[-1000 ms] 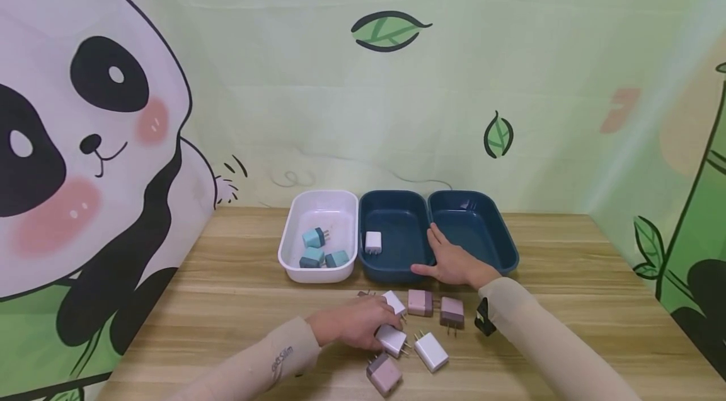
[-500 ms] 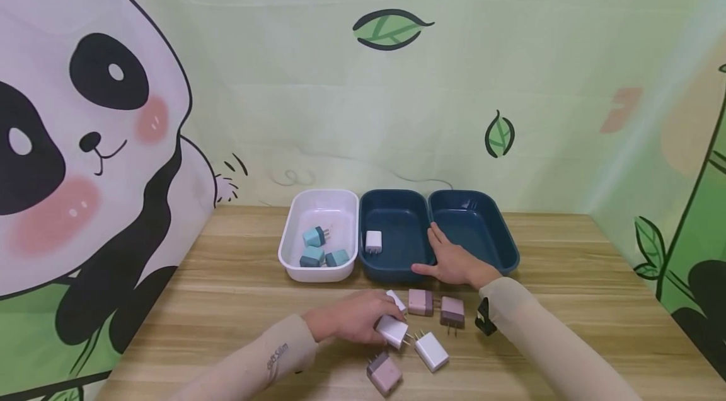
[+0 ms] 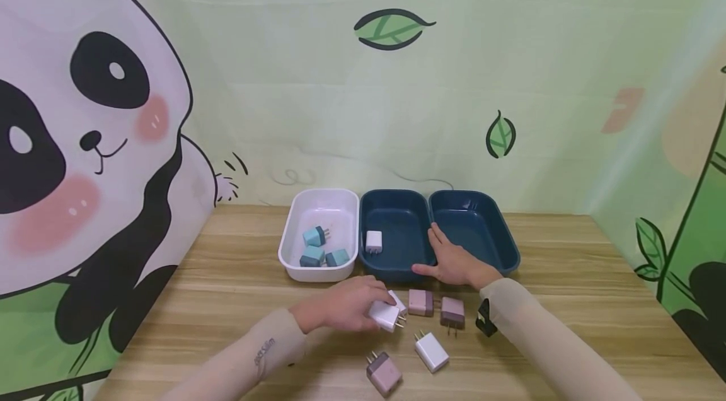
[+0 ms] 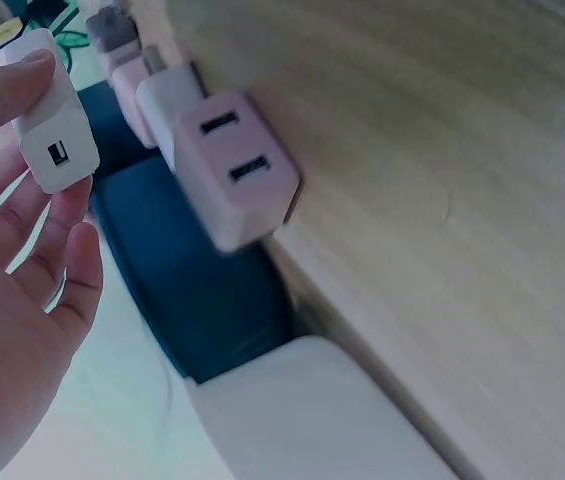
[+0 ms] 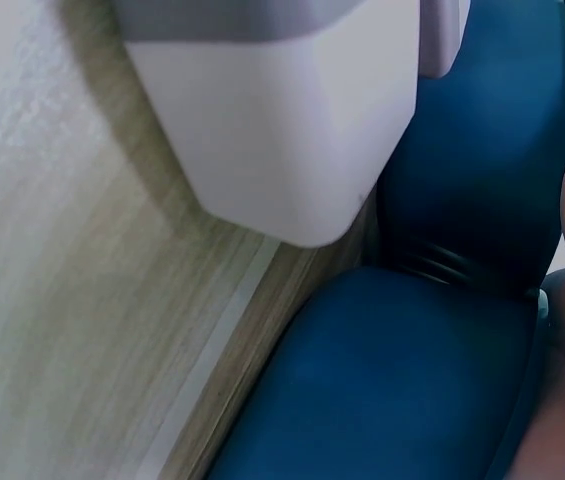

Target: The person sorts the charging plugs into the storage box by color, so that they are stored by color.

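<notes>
1. A pale green wall (image 3: 272, 73) with a big panda stands behind, and here's your wooden table (image 3: 215, 319), three trays in a row towards its far edge.
2. White tray (image 3: 319, 275) on the left: three blue plugs (image 3: 312, 256) gathered in its near half.
3. Middle tray (image 3: 394, 218), dark blue: one white plug (image 3: 374, 241) by its left wall, prongs towards you. The right tray (image 3: 467, 224), also dark blue, sits against it.
4. And the held plug (image 3: 384, 316), white too! It's in front of the middle tray, long axis running mostly sideways, prongs to the right and slightly towards you, USB end facing your left wrist.
5. Your left hand (image 3: 348, 303) comes in from the left, thumb and fingers closed round that plug in a pinch; whether it clears the wood, you can't tell from here.
6. Your right hand (image 3: 450, 259) lies at the two blue trays' meeting rims, fingers extended, thumb spread wide, gripping nothing.
7. Between your forearms: three pink plugs (image 3: 420, 302) and two loose white plugs (image 3: 431, 352), one just behind your catch.
</notes>
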The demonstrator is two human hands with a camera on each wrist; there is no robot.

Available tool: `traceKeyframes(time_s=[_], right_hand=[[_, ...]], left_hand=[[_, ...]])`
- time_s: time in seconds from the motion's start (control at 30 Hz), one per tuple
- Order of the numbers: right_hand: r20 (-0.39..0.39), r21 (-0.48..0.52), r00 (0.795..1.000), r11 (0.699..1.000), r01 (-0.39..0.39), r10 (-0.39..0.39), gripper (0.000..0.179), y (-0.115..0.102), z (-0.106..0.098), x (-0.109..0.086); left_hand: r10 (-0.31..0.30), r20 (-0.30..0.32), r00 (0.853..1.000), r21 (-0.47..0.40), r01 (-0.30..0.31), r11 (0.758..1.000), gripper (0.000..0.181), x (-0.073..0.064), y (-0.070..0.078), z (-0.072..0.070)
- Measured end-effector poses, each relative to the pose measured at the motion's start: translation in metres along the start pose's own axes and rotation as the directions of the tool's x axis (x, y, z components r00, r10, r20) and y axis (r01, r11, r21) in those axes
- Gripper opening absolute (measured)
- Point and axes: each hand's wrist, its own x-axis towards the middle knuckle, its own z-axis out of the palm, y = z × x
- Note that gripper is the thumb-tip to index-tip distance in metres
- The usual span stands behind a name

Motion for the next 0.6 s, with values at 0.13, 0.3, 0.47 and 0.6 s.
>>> traceKeyframes(time_s=[0.13, 0.3, 0.47, 0.6], right_hand=[[0.001, 0.002, 1.0, 1.0, -0.002, 0.002, 0.106, 0.0, 0.0, 0.0], [0.0, -0.004, 1.0, 1.0, -0.002, 0.002, 0.105, 0.001, 0.001, 0.0], [-0.001, -0.008, 1.0, 1.0, 0.001, -0.001, 0.105, 0.0, 0.001, 0.0], [-0.005, -0.004, 1.0, 1.0, 0.006, -0.006, 0.105, 0.0, 0.002, 0.001]], left_hand=[[-0.037, -0.005, 0.999, -0.034, 0.037, 0.999, 0.04, -0.003, -0.001, -0.008], [-0.059, -0.019, 0.998, -0.06, 0.058, 0.997, 0.04, -0.005, -0.003, -0.013], [-0.084, -0.041, 0.996, -0.104, 0.08, 0.991, 0.039, -0.005, -0.003, -0.019], [-0.079, -0.061, 0.995, -0.086, 0.074, 0.994, 0.039, -0.005, -0.004, -0.023]])
